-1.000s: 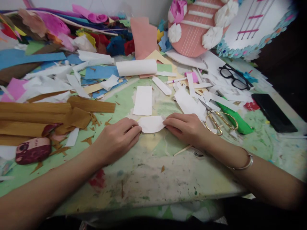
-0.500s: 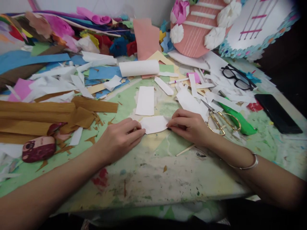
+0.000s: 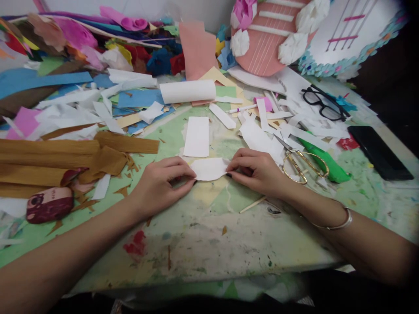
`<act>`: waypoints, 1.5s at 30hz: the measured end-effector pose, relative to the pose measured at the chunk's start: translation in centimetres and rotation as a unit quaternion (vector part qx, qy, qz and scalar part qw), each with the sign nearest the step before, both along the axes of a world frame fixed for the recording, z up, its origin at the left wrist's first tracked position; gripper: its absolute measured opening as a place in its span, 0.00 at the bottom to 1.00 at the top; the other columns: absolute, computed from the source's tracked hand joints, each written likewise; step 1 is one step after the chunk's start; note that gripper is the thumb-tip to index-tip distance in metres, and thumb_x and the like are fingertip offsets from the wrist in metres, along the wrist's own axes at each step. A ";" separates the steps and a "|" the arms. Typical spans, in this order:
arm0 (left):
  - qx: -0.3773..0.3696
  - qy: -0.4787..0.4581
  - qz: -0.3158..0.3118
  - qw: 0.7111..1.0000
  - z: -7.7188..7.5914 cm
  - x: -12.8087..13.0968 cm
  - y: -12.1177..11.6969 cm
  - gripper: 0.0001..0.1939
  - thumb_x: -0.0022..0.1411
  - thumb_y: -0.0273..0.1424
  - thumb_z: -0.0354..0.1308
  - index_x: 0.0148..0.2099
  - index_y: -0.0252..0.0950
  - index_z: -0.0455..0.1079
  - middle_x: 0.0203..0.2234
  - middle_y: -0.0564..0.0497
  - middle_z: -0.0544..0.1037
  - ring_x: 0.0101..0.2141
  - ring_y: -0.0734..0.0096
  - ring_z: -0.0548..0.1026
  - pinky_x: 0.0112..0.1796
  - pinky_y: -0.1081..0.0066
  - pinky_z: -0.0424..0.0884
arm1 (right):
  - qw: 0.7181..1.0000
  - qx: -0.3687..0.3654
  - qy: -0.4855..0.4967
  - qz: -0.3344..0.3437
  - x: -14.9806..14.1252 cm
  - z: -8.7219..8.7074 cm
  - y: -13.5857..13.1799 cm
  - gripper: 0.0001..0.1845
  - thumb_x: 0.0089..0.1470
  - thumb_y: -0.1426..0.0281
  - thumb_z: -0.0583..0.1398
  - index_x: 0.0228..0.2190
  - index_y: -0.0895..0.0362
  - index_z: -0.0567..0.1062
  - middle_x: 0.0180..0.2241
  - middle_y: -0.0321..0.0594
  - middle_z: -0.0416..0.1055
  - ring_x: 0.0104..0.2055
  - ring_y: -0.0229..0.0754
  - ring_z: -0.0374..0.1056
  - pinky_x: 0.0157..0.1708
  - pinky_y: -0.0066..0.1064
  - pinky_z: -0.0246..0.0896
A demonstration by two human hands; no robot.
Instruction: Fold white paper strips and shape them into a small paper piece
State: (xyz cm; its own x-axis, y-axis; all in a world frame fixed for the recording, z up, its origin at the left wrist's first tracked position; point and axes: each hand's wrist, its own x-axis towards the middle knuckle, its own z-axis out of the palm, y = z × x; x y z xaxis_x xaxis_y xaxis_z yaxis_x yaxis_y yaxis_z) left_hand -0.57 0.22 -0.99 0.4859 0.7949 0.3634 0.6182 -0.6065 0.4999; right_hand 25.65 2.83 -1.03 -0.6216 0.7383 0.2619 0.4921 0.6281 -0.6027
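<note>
A small white piece of paper (image 3: 210, 169) lies sideways between my hands, low over the stained table. Its left end is pinched by my left hand (image 3: 166, 181), thumb and fingers closed together. My right hand (image 3: 257, 172) pinches the right end, its fingers curled in. Just beyond it, a white paper rectangle (image 3: 196, 136) rests flat on the table. Gold-handled scissors (image 3: 296, 161) lie to the right of my right hand, partly over a green crepe paper piece (image 3: 322, 159).
Brown crepe paper (image 3: 49, 152) and a maroon case (image 3: 49, 205) sit at left. White scraps (image 3: 72, 107) and a white paper roll (image 3: 188, 91) lie farther back. Glasses (image 3: 324, 104) and a black phone (image 3: 379, 152) are at right. A pink guitar-shaped craft (image 3: 266, 48) stands behind.
My left hand's fingers have shifted slightly at the paper's left end, with the thumb now lower. My right hand keeps its pinch. The whole view has shifted slightly.
</note>
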 end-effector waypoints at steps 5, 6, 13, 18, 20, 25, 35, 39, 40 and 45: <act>0.025 -0.002 0.001 1.000 -0.3 -0.2 0.0 0.05 0.59 0.27 0.59 0.34 0.36 0.78 0.32 0.50 0.79 0.32 0.75 0.76 0.32 0.76 0.70 | 1.000 -0.012 -0.004 -0.013 0.0 0.0 -0.1 0.05 0.52 0.75 0.60 0.31 0.60 0.77 0.30 0.37 0.70 0.25 0.30 0.60 0.25 0.24 0.54; 0.032 -0.003 -0.003 0.999 -0.4 -0.2 0.0 0.05 0.59 0.27 0.59 0.34 0.36 0.78 0.31 0.50 0.79 0.32 0.75 0.76 0.33 0.76 0.70 | 1.000 -0.011 -0.005 -0.013 0.0 0.1 -0.1 0.05 0.52 0.75 0.60 0.31 0.60 0.77 0.30 0.37 0.70 0.25 0.30 0.60 0.25 0.24 0.54; 0.035 -0.009 -0.014 0.999 -0.4 -0.1 -0.1 0.06 0.60 0.26 0.59 0.34 0.36 0.77 0.32 0.50 0.80 0.34 0.73 0.76 0.36 0.74 0.71 | 1.000 -0.016 -0.001 -0.014 0.0 0.1 0.0 0.05 0.52 0.75 0.60 0.31 0.60 0.77 0.30 0.37 0.70 0.25 0.30 0.59 0.26 0.24 0.54; -0.050 -0.027 0.025 0.998 0.0 0.0 -0.2 0.05 0.59 0.27 0.59 0.35 0.37 0.77 0.29 0.53 0.79 0.30 0.77 0.74 0.32 0.76 0.69 | 0.999 -0.028 -0.006 -0.022 -0.1 0.1 0.0 0.04 0.51 0.75 0.60 0.30 0.59 0.76 0.29 0.36 0.68 0.25 0.30 0.59 0.27 0.24 0.54; -0.094 -0.034 0.048 0.994 0.2 0.0 -0.1 0.04 0.58 0.28 0.60 0.35 0.38 0.77 0.27 0.55 0.78 0.25 0.79 0.71 0.27 0.78 0.66 | 0.999 -0.036 -0.012 -0.029 -0.2 0.1 0.0 0.04 0.50 0.75 0.60 0.30 0.59 0.76 0.28 0.35 0.68 0.26 0.31 0.60 0.27 0.24 0.54; -0.139 -0.044 0.073 0.987 0.6 0.2 0.2 0.04 0.56 0.30 0.61 0.35 0.36 0.76 0.21 0.56 0.74 0.20 0.81 0.65 0.21 0.79 0.60 | 0.997 -0.049 -0.022 -0.058 -0.7 0.2 -0.2 0.03 0.49 0.76 0.60 0.28 0.59 0.75 0.27 0.35 0.68 0.26 0.31 0.61 0.27 0.25 0.53; -0.142 -0.016 0.066 0.987 0.5 0.6 0.5 0.06 0.56 0.30 0.58 0.37 0.36 0.73 0.21 0.57 0.72 0.21 0.80 0.64 0.23 0.78 0.60 | 0.993 -0.038 -0.034 -0.102 -1.3 0.2 -0.4 0.02 0.47 0.75 0.60 0.26 0.59 0.74 0.26 0.35 0.68 0.27 0.32 0.61 0.27 0.26 0.52; -0.132 -0.017 0.068 0.989 0.2 0.6 0.6 0.06 0.56 0.30 0.58 0.37 0.36 0.73 0.21 0.56 0.72 0.20 0.80 0.64 0.22 0.78 0.60 | 0.993 -0.031 -0.039 -0.110 -1.5 0.1 -0.4 0.02 0.47 0.74 0.60 0.25 0.59 0.74 0.26 0.35 0.68 0.26 0.33 0.60 0.27 0.26 0.52; -0.130 -0.015 0.067 0.989 0.2 0.6 0.6 0.06 0.56 0.30 0.58 0.38 0.36 0.72 0.21 0.56 0.72 0.20 0.80 0.65 0.22 0.78 0.60 | 0.992 -0.032 -0.041 -0.111 -1.5 0.1 -0.4 0.02 0.47 0.74 0.60 0.26 0.59 0.74 0.26 0.35 0.68 0.26 0.33 0.60 0.27 0.26 0.51; -0.135 -0.004 0.068 0.988 0.1 0.7 0.7 0.07 0.55 0.28 0.58 0.38 0.35 0.71 0.22 0.56 0.72 0.22 0.79 0.67 0.23 0.78 0.61 | 0.992 -0.030 -0.046 -0.117 -1.7 0.2 -0.6 0.02 0.46 0.74 0.59 0.26 0.59 0.73 0.26 0.35 0.68 0.27 0.33 0.60 0.27 0.26 0.51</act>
State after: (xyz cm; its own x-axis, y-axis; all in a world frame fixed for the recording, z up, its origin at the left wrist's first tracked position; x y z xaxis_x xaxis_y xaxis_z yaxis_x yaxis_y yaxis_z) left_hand 0.16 0.89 -0.90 0.3659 0.9213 0.1316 0.6806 -0.3614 0.6373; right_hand 23.98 2.23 -0.87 -0.4507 0.8778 0.1625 0.6748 0.4542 -0.5817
